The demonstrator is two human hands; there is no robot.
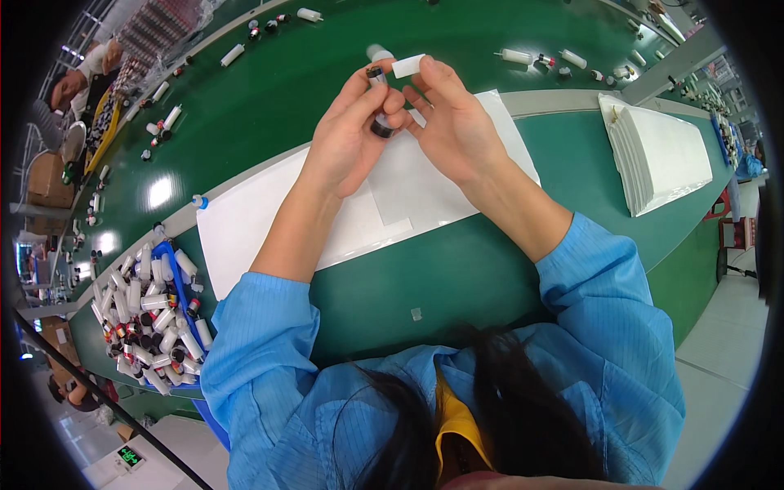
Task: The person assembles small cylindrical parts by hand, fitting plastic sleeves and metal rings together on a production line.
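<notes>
Both my hands are raised close together over the far edge of a white sheet [457, 192]. My left hand [347, 143] is closed round a small dark cylinder with a black cap [376, 73]; a black end [381, 125] shows below, and the fingers hide how the two join. Between the thumb and fingertips of my right hand [461, 135] is a short white cylinder [408, 66], its near end close to my left fingertips. The other fingers of that hand are loosely curled. Just beyond, a whitish piece [378, 52] is blurred on the green belt.
A blue bin [181, 298] at the left is heaped with white cylinders and black-capped parts [151, 314]. More of these parts [516, 56] lie scattered on the green belt [343, 41]. A stack of white sheets [657, 155] sits at right. A person [82, 77] is at the far left.
</notes>
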